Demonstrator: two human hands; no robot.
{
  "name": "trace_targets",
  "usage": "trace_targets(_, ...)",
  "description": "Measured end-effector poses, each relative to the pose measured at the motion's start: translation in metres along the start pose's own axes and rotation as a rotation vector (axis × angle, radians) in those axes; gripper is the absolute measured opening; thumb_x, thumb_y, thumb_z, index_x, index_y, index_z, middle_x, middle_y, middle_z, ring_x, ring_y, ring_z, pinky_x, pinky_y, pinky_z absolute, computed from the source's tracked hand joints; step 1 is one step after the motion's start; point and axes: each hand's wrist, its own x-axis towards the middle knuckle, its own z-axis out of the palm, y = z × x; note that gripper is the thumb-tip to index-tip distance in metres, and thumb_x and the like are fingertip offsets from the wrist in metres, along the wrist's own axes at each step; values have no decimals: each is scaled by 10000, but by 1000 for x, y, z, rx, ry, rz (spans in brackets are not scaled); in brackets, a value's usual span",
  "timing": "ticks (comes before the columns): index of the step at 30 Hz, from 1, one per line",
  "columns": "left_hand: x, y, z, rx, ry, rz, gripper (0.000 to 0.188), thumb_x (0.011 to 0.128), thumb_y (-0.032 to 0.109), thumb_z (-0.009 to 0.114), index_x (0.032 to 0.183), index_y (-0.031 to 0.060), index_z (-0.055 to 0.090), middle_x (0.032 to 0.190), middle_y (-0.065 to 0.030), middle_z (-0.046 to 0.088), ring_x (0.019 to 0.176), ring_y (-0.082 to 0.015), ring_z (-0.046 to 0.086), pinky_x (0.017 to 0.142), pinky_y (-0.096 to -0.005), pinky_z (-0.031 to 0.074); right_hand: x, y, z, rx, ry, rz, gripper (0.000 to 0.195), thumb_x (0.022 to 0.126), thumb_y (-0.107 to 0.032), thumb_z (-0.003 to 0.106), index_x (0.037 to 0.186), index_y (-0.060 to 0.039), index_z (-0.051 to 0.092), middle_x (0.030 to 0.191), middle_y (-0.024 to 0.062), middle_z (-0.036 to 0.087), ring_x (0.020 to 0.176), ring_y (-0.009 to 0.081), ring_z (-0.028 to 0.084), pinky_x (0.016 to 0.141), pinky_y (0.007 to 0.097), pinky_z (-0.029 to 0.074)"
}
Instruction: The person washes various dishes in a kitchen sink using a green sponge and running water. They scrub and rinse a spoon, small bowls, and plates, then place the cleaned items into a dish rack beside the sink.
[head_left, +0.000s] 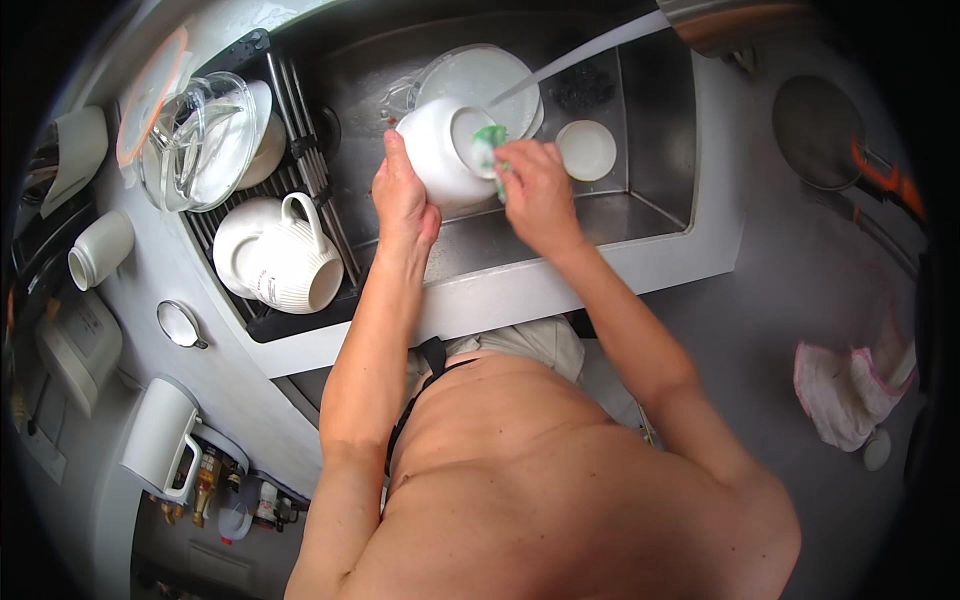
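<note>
Over a stainless steel sink (600, 217), my left hand (403, 191) grips a white bowl (435, 150), tilted with its foot ring facing right. A green and white scrubbing cloth or sponge (489, 141) is pinched in my right hand (538, 191) and lies against the bowl's underside. Behind the bowl, stacked pale dishes (480, 71) rest in the sink under a stream of water (592, 52). A small white bowl (587, 151) sits on the sink floor, right of my right hand.
A roll-up drying rack (300, 142) at the left holds a ribbed white mug (296, 266) and clear glass dishes (202, 142). On the counter stand a white kettle (159, 427) and a small strainer (180, 322). A pan (817, 131) and a pink-edged cloth (840, 394) lie at the right.
</note>
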Motion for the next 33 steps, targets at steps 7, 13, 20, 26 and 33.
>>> trace_targets(7, -9, -3, 11, -4, -15, -52, 557, 1054, 436, 438, 1328, -43, 505, 1276, -150, 613, 1149, -261, 607, 1012, -418, 488, 45, 8, 7, 32, 69, -51, 142, 844, -22, 643, 978, 9, 678, 1006, 163, 673, 930, 367, 608, 828, 407, 482)
trace_targets(13, -1, 5, 4, -12, -40, 19, 559, 1057, 430, 435, 1329, -53, 498, 1275, -160, 611, 1147, -262, 608, 1009, -405, 490, 2, -3, 7, -9, 48, 18, 156, 855, -10, 648, 1003, 26, 683, 1009, 159, 661, 932, 338, 623, 811, 396, 496)
trace_targets(20, -21, 1, 17, 72, -70, 31, 551, 1058, 419, 443, 1303, -69, 515, 1242, -159, 625, 1117, -237, 617, 969, -383, 505, 51, 21, 23, 117, 167, 224, 208, 924, -126, 597, 1042, 35, 657, 1017, 192, 664, 923, 368, 644, 824, 388, 506)
trace_targets(26, -24, 14, 23, 165, -34, 69, 523, 1059, 396, 455, 1252, -81, 550, 1160, -158, 648, 1018, -205, 637, 905, -352, 523, 51, 9, 23, 173, 96, 171, 215, 884, -147, 608, 1059, -38, 668, 1028, 129, 663, 975, 338, 612, 891, 390, 487)
trace_targets(33, -18, 18, 23, 133, -29, 32, 466, 1062, 363, 458, 1203, -65, 574, 1105, -141, 664, 969, -200, 650, 861, -340, 530, 42, -22, 10, 273, 33, -123, 190, 827, -112, 602, 998, -47, 654, 1101, 118, 615, 1059, 336, 522, 941, 400, 444)
